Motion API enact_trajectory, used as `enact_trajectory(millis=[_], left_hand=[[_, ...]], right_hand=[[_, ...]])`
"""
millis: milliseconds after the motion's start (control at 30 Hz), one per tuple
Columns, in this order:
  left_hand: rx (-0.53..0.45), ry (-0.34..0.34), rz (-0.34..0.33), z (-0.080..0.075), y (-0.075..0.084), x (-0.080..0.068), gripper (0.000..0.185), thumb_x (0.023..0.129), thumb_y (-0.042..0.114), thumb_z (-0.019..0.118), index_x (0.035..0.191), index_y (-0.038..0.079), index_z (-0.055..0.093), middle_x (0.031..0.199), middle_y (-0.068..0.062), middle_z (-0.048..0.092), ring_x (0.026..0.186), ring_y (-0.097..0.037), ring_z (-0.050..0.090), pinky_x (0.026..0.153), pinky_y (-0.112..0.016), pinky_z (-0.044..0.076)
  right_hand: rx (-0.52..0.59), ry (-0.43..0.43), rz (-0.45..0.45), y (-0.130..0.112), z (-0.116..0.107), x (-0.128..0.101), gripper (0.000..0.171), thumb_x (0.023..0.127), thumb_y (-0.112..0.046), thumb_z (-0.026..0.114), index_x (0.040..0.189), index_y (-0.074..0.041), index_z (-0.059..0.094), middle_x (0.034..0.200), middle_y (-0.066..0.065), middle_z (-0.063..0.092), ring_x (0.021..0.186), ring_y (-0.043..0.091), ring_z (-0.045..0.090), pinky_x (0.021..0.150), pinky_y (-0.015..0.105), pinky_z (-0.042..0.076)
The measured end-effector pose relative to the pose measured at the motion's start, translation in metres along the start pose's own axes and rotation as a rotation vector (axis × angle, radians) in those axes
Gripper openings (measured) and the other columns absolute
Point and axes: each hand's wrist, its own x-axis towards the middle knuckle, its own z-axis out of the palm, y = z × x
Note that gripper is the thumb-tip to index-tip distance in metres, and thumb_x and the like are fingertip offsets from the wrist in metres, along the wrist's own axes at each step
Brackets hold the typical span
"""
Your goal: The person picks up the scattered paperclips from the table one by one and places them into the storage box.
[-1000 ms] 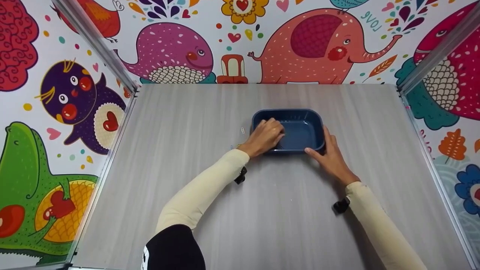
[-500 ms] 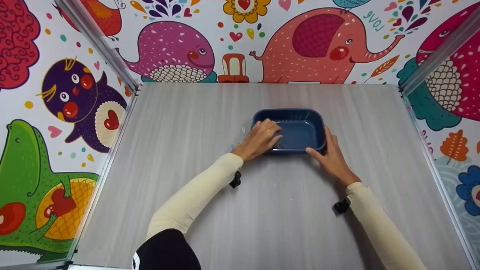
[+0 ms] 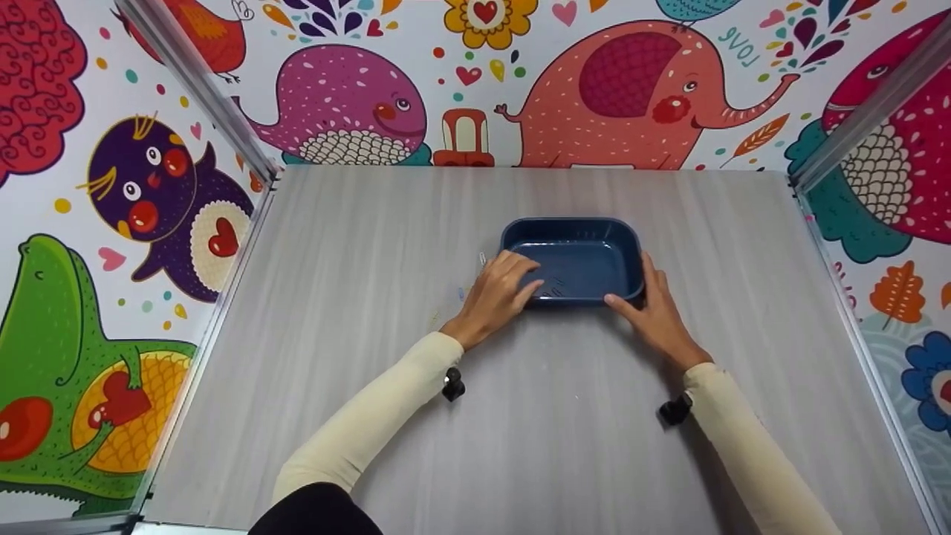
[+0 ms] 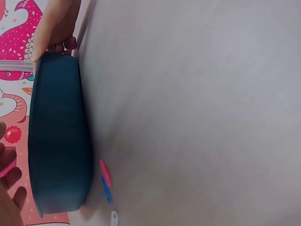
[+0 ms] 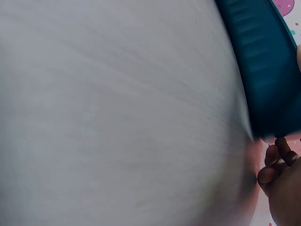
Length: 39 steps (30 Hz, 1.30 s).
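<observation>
Right now your blue tray [image 3: 587, 260] sits on the bench [image 3: 371, 245] a little beyond the middle, its long axis running left to right across your view. Both hands are at it, one on each short end.

Your left hand [image 3: 496, 293] lies over the tray's near-left corner, fingers [image 3: 520, 261] relaxed and loosely spread, their tips draped over the rim toward the inside; they rest there rather than clamp. I cannot tell whether anything is pinched beneath them. Your right hand [image 3: 655, 312] stands against the tray's right end, fingers fairly straight along the outer wall and the thumb [image 3: 620, 303] reaching along the near side, so it braces the tray more than it grips it.

Just left of the tray, beside your left hand, a few small paper clips lie on the bench: a pale clip [image 3: 481, 258] near the tray's left wall, and in the left wrist view a pink clip [image 4: 105, 172], a blue clip [image 4: 107, 189] and a white clip [image 4: 114, 219] close against the tray's wall [image 4: 59, 136]. These lie to the left of the tray, so your left hand is the nearer one to them; your right hand is on the tray's far side from them.

Around the bench stand walls [image 3: 624, 82] with cartoon animals, and cream sleeves [image 3: 371, 416] cover both your arms.
</observation>
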Motion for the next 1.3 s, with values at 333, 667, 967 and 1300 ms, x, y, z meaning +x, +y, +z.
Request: enact_trajectory(millis=[333, 667, 967, 1300], left_hand=[[-0.052, 0.058, -0.08, -0.007, -0.001, -0.032, 0.025, 0.102, 0.018, 0.082, 0.119, 0.0, 0.077, 0.115, -0.01, 0.076, 0.111, -0.028, 0.068, 0.097, -0.048, 0.055], [-0.066, 0.147, -0.19, -0.017, -0.003, -0.068, 0.025, 0.098, 0.015, 0.086, 0.117, 0.0, 0.078, 0.109, -0.01, 0.076, 0.105, -0.027, 0.068, 0.09, -0.046, 0.054], [-0.127, 0.209, -0.284, -0.023, -0.005, -0.093, 0.026, 0.095, 0.008, 0.087, 0.116, -0.003, 0.077, 0.114, -0.01, 0.077, 0.111, -0.029, 0.068, 0.098, -0.048, 0.053], [-0.171, 0.221, -0.416, -0.03, -0.01, -0.112, 0.024, 0.098, 0.01, 0.084, 0.117, -0.003, 0.078, 0.111, -0.009, 0.077, 0.111, -0.028, 0.067, 0.098, -0.046, 0.055]], right_hand=[[-0.005, 0.008, 0.008, 0.001, 0.002, 0.0, 0.109, 0.103, -0.044, 0.078, 0.179, -0.016, 0.004, 0.162, 0.032, 0.031, 0.147, 0.042, 0.039, 0.125, 0.065, 0.027], [0.001, 0.008, 0.016, 0.001, 0.005, 0.0, 0.109, 0.103, -0.046, 0.078, 0.179, -0.019, 0.005, 0.159, 0.03, 0.034, 0.145, 0.042, 0.04, 0.125, 0.065, 0.028], [-0.008, 0.008, 0.009, 0.002, 0.002, 0.001, 0.109, 0.104, -0.045, 0.078, 0.179, -0.018, 0.004, 0.16, 0.031, 0.034, 0.145, 0.042, 0.04, 0.125, 0.064, 0.028], [-0.001, 0.015, -0.004, 0.0, 0.003, 0.001, 0.106, 0.105, -0.039, 0.077, 0.178, -0.015, 0.005, 0.161, 0.032, 0.033, 0.147, 0.043, 0.038, 0.125, 0.066, 0.026]])
